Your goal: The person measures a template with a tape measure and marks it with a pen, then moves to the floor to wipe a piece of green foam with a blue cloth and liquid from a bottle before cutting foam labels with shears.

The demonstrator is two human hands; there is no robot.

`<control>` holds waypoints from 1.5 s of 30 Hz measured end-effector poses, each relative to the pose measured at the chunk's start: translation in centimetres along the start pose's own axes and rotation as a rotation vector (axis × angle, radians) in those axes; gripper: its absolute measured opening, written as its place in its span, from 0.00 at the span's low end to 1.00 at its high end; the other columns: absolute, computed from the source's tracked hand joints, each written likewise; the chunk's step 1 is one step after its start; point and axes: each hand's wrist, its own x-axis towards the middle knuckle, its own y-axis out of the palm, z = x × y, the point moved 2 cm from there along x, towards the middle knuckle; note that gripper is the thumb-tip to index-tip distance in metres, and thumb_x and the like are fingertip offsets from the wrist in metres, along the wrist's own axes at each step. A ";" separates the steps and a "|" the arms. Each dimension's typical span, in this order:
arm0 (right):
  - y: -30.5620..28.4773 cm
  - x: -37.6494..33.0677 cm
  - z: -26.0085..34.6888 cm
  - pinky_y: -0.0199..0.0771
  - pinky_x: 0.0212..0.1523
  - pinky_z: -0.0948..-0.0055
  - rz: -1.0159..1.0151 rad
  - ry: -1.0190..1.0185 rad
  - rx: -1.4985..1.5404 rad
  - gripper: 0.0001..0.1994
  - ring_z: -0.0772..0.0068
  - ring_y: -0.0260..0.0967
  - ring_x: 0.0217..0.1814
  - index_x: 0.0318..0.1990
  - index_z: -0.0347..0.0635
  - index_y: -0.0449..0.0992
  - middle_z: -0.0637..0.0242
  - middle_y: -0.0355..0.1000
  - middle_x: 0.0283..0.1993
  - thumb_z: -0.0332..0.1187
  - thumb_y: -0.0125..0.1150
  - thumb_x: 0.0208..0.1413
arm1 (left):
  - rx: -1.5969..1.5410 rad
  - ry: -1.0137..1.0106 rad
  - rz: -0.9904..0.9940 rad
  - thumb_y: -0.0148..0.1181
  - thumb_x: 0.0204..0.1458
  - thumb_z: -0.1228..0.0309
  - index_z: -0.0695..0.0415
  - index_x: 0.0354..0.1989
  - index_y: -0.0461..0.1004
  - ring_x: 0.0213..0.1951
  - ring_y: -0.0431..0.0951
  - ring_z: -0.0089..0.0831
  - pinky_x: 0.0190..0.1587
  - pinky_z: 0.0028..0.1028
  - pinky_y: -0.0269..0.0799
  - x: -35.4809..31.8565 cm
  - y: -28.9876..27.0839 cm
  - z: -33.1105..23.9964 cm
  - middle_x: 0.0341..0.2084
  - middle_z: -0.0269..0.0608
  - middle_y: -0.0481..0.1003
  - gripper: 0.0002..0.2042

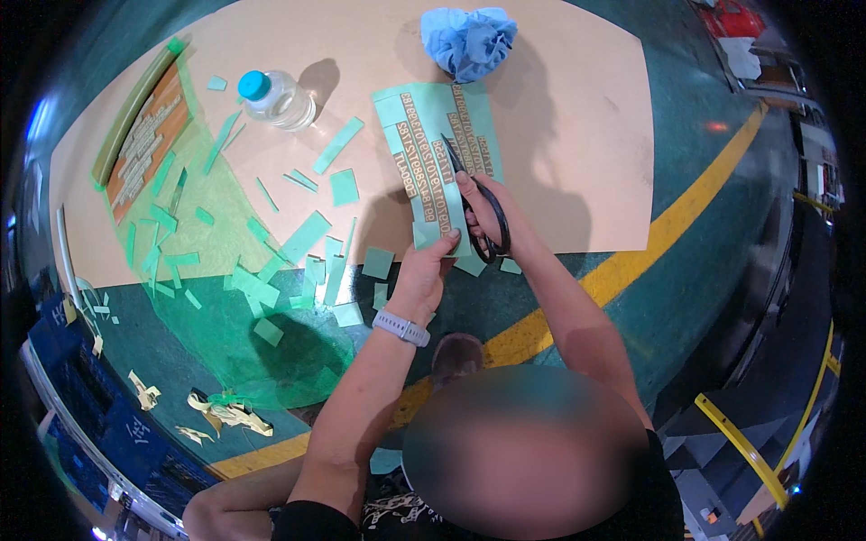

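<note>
My left hand (422, 276) pinches the lower end of a pale green sheet (391, 110), its thumb lying on top. Rows of cut-out lettering run along the sheet, showing brown through the green. Black-handled scissors (504, 231) sit in my right hand (492, 209), fingers wrapped about the loops. Their blades lie lengthwise along the sheet between two rows of lettering; whether they are cutting through it I cannot tell. Several green scraps (307, 236) lie to the left of the sheet, and a few sit just below it.
Brown paperboard (586, 117) covers the work area. On it stand a clear bottle with a blue cap (281, 104) and a crumpled blue cloth (469, 43). Translucent green film (216, 329) spreads at left beside a rolled piece (135, 122). Torn yellowish scraps (230, 413) lie on the green floor.
</note>
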 end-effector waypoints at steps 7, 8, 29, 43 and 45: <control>0.0 0.3 1.6 0.53 0.13 0.84 0.031 0.033 0.011 0.23 0.86 0.50 0.12 0.31 0.43 0.63 0.77 0.56 0.16 0.57 0.46 0.57 | 0.048 0.034 -0.001 0.60 0.49 0.73 0.56 0.45 0.70 0.39 0.73 0.23 0.43 0.25 0.65 -0.8 0.1 -0.2 0.38 0.32 0.75 0.14; 0.0 0.5 1.4 0.54 0.12 0.82 0.025 0.003 0.016 0.23 0.85 0.52 0.12 0.30 0.43 0.64 0.76 0.57 0.15 0.57 0.46 0.57 | 0.051 0.034 0.005 0.60 0.49 0.73 0.56 0.45 0.70 0.39 0.73 0.23 0.44 0.26 0.66 -0.7 0.2 -0.4 0.38 0.32 0.74 0.14; 0.2 2.1 1.9 0.52 0.12 0.84 -0.003 -0.006 -0.005 0.23 0.87 0.49 0.12 0.30 0.44 0.64 0.78 0.55 0.14 0.57 0.46 0.57 | 0.096 0.104 0.031 0.60 0.49 0.74 0.62 0.48 0.69 0.42 0.72 0.26 0.48 0.27 0.66 -1.8 0.4 -1.7 0.41 0.37 0.73 0.17; 0.1 3.9 3.6 0.53 0.11 0.77 -0.038 -0.163 -0.054 0.26 0.81 0.54 0.12 0.28 0.41 0.66 0.73 0.59 0.15 0.60 0.49 0.54 | 0.208 0.143 0.006 0.60 0.49 0.72 0.63 0.45 0.71 0.41 0.72 0.24 0.46 0.26 0.65 -3.4 1.7 -2.3 0.39 0.37 0.74 0.15; 0.0 4.4 3.7 0.54 0.11 0.78 0.015 -0.159 -0.017 0.26 0.81 0.54 0.12 0.27 0.42 0.66 0.73 0.58 0.15 0.59 0.49 0.54 | 0.230 0.170 0.006 0.60 0.50 0.72 0.63 0.45 0.71 0.40 0.72 0.24 0.46 0.26 0.65 -3.6 1.7 -2.2 0.39 0.37 0.74 0.15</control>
